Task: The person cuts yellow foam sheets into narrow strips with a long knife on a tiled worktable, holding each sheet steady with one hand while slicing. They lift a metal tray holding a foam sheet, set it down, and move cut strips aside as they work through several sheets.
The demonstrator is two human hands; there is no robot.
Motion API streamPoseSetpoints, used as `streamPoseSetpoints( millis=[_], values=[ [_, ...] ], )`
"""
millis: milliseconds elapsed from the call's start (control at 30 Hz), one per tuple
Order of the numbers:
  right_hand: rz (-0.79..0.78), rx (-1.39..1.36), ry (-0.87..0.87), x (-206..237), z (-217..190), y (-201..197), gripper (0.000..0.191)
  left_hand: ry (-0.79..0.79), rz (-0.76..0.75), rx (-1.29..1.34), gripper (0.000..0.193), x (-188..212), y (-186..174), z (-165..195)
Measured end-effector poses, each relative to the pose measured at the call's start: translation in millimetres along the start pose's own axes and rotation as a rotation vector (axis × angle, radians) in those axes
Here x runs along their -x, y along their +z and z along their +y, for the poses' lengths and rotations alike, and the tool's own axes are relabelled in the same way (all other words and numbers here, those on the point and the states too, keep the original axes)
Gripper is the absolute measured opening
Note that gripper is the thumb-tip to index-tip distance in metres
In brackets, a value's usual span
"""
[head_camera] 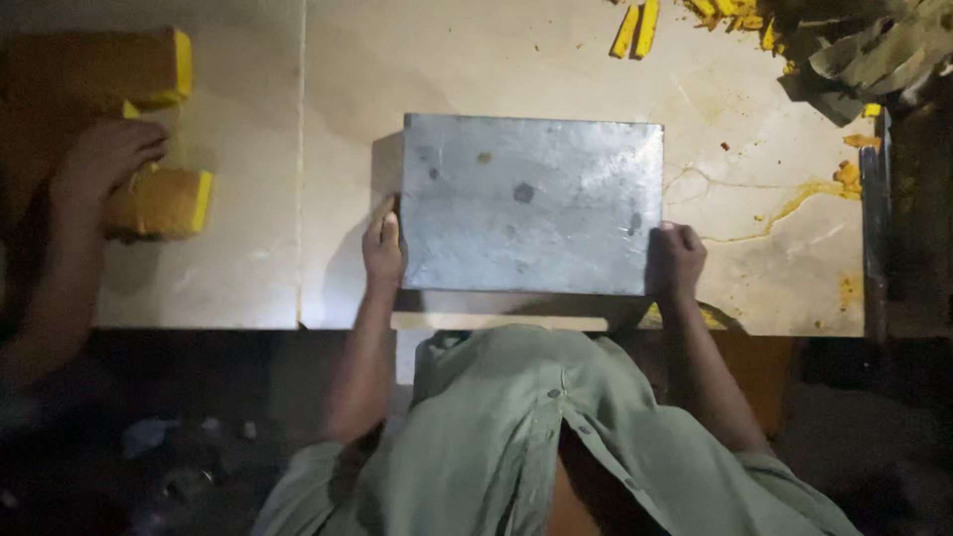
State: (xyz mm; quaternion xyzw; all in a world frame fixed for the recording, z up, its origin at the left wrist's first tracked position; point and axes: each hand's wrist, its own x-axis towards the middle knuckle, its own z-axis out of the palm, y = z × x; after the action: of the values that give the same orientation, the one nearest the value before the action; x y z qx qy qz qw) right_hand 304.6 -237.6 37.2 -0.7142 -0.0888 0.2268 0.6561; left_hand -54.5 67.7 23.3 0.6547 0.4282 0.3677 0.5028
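Note:
A grey rectangular metal plate [532,203] lies flat on the pale stone tabletop [338,79], just in front of me. My left hand [382,246] grips its lower left edge, thumb on top. My right hand [679,256] holds its lower right corner, fingers curled around the edge. A pale slab edge [496,322] shows under the plate's near side.
Another person's hand [101,159] at the far left rests on yellow blocks [162,201]; a larger yellow block [119,67] lies behind. Yellow sticks [635,28] and crumbs lie at the back right by crumpled grey-green sheets [874,50]. A dark bar [874,228] lines the right edge.

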Motion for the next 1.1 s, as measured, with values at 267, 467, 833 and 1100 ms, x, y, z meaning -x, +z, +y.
streamPoseSetpoints(
  millis=[267, 467, 833, 1100],
  values=[
    [-0.224, 0.589, -0.276, 10.2, -27.4, -7.8, 0.024, -0.562, -0.154, 0.287, 0.064, -21.4, -7.3, -1.6],
    [-0.238, -0.188, 0.269, 0.2, -37.1, 5.1, 0.024, -0.529, -0.278, 0.254, 0.061, -39.0, -7.0, -4.1],
    [-0.387, -0.154, -0.319, 16.1, -176.1, -12.4, 0.075, 0.012, -0.341, 0.471, 0.083, -81.1, -17.1, 134.1],
    [-0.025, 0.061, 0.17, 8.7, -130.0, -94.8, 0.082, -0.581, -0.527, 0.359, 0.097, -28.3, 56.9, 86.0]
  ],
)
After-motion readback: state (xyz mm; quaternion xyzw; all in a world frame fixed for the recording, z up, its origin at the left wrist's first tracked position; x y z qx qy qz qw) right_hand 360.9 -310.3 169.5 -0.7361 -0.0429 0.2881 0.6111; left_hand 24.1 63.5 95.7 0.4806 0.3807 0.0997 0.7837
